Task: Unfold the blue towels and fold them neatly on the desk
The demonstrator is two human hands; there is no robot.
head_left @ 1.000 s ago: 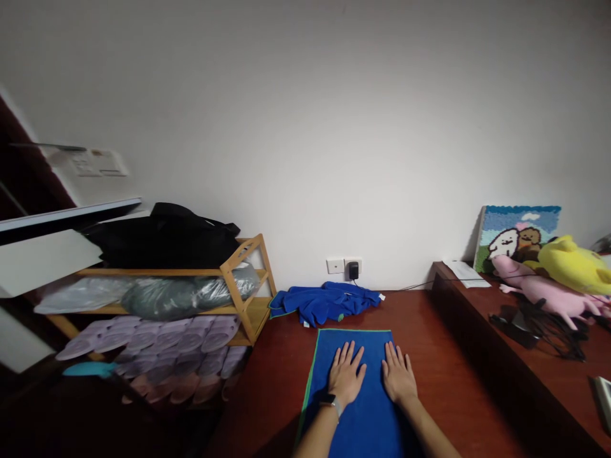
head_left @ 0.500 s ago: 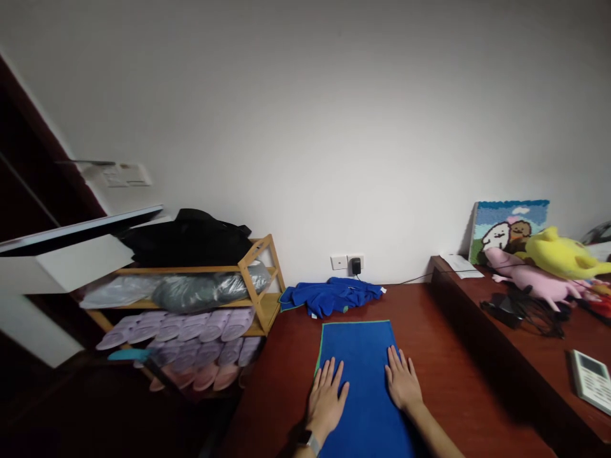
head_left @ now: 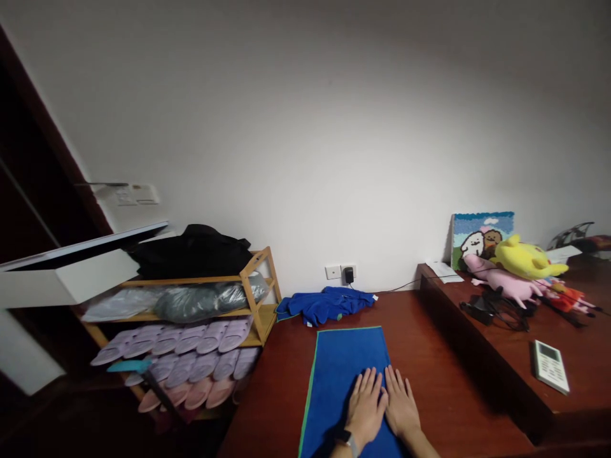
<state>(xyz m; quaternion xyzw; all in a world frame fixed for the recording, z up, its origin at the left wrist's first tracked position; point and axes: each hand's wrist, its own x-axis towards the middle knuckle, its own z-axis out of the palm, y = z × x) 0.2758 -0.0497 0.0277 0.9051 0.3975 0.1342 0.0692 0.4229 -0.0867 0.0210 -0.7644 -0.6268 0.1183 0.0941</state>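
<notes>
One blue cloth (head_left: 338, 359) lay smooth, left hand (head_left: 365, 408) and right hand (head_left: 401, 404) open flat, gripping nothing; crumpled blue pile (head_left: 324, 306) behind was untouched, still unspread.

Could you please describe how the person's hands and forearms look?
The left hand and right hand are bare, with no gloves or visible rings. A dark-faced wristwatch with a pale grey band is on the left wrist. No sleeve shows on either forearm.
</notes>
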